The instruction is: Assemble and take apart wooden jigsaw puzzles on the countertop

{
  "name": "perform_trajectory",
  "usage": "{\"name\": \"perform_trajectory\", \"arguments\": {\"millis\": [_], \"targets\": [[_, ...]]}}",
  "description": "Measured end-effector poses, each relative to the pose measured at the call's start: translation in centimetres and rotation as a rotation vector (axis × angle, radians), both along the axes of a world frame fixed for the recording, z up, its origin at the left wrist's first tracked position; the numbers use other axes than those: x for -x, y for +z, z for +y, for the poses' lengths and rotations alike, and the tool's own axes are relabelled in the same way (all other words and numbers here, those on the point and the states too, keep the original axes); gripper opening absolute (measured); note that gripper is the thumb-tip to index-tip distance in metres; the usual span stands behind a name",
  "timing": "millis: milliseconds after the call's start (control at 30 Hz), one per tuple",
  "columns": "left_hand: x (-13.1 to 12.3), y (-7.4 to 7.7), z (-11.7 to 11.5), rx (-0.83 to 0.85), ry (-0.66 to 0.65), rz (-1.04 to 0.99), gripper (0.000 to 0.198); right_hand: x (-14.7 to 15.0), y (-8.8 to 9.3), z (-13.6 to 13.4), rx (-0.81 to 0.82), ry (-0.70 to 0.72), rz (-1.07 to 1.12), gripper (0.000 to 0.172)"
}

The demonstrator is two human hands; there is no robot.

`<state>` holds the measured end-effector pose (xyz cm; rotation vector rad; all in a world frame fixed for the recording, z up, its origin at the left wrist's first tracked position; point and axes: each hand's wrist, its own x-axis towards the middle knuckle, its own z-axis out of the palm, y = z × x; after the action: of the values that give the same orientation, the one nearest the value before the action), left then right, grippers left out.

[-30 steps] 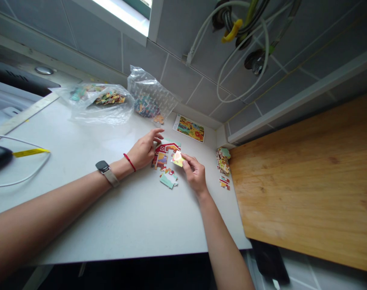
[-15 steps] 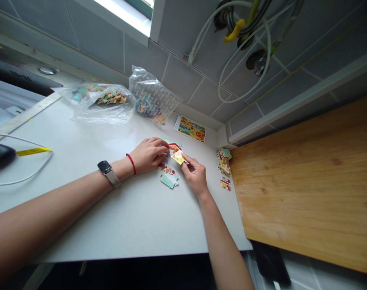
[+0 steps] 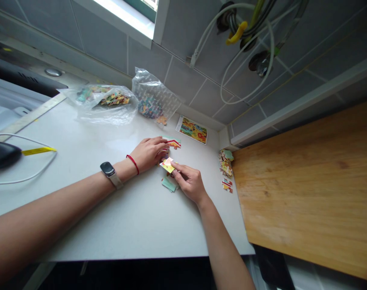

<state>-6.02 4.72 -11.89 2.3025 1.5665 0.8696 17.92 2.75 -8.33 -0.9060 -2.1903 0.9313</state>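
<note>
My right hand (image 3: 189,180) pinches a yellow and pink puzzle piece (image 3: 167,164) between thumb and fingers, just above the white table (image 3: 125,225). Beside it, my left hand (image 3: 150,153) rests on joined puzzle pieces, its fingers bent over them; whether it grips one is hidden. A red and orange part of these joined pieces (image 3: 175,143) shows past its fingertips. Below the held piece lies a pale green piece (image 3: 168,184), partly covered by my right hand.
Clear bags of puzzle pieces (image 3: 113,98) (image 3: 150,106) stand at the back. A picture card (image 3: 191,129) lies near the wall. Stacked pieces (image 3: 226,163) and a small red-striped group (image 3: 227,185) are beside the wooden board (image 3: 304,189). A black mouse-like object (image 3: 3,155) sits left.
My right hand has moved left and slightly down with the yellow and pink piece, now over the lower pieces. My left hand has hardly moved.
</note>
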Motion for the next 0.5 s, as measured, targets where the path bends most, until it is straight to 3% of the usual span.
{"name": "perform_trajectory", "arguments": {"millis": [200, 500], "targets": [[0.40, -0.01, 0.47, 0.016, -0.027, -0.113, 0.034, 0.06, 0.11, -0.21, -0.055, 0.087, -0.074, 0.027], [0.20, 0.11, 0.30, 0.026, 0.011, -0.085, 0.038, 0.77, -0.46, -0.95, -0.251, 0.128, -0.261, 0.027]]}}
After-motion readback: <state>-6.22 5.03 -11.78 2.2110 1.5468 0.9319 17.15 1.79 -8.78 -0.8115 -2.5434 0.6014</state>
